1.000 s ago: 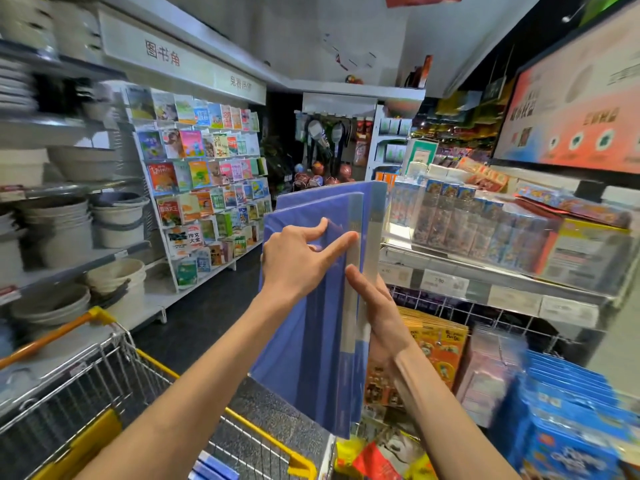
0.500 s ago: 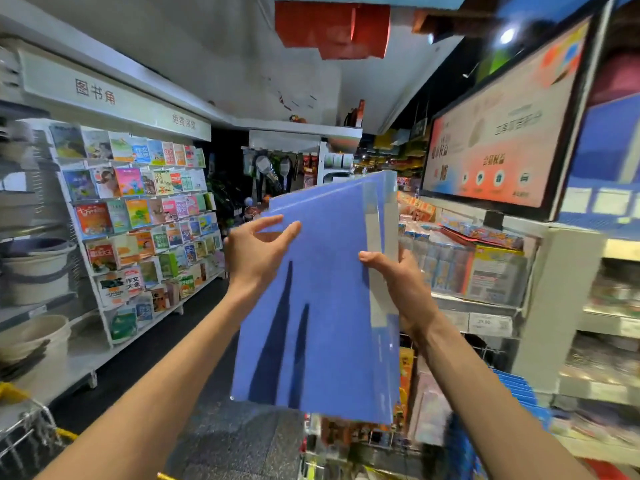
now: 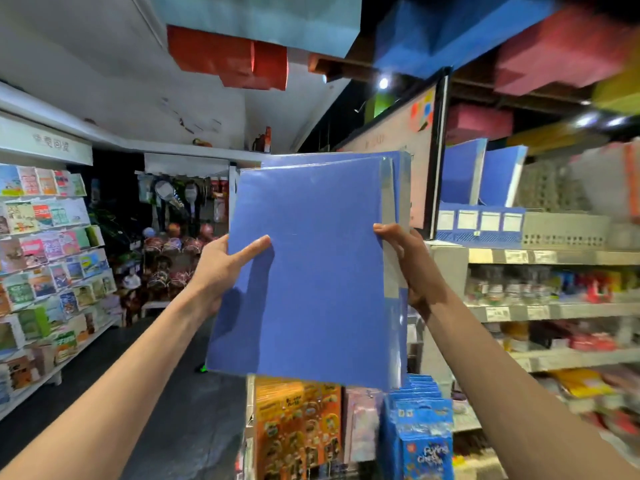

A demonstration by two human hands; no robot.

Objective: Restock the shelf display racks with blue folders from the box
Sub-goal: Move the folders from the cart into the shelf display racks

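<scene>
Because the blue folders are forming a loose stack of several pieces, the person is holding them from both side edges, and this is keeping the covers lined up so that none is sliding out. The stack is hanging in the air at about chest height in the middle of the view, upright, with its flat front cover facing the camera and its pale spine strip on the right side. The left hand is gripping the left edge: one digit is lying straight across the front cover, and the others are going behind the stack, where I cannot see them. The right hand is gripping the spine side, with its fingers curling round the edge so that only the tips are showing on the front. Held this way, I think, the stack is being readied for the blue display rack, which is standing to the right, on top of the shelf. Some standing folders are already leaning in that rack with their spines toward the aisle, so the person is probably carrying the new ones in a matching upright way. The stack and the rack are well apart, so the placing is not yet done. Below the stack, hanging packs are filling the end of the shelf unit, and far to the left book shelves are running along the aisle. The box is not in view.
</scene>
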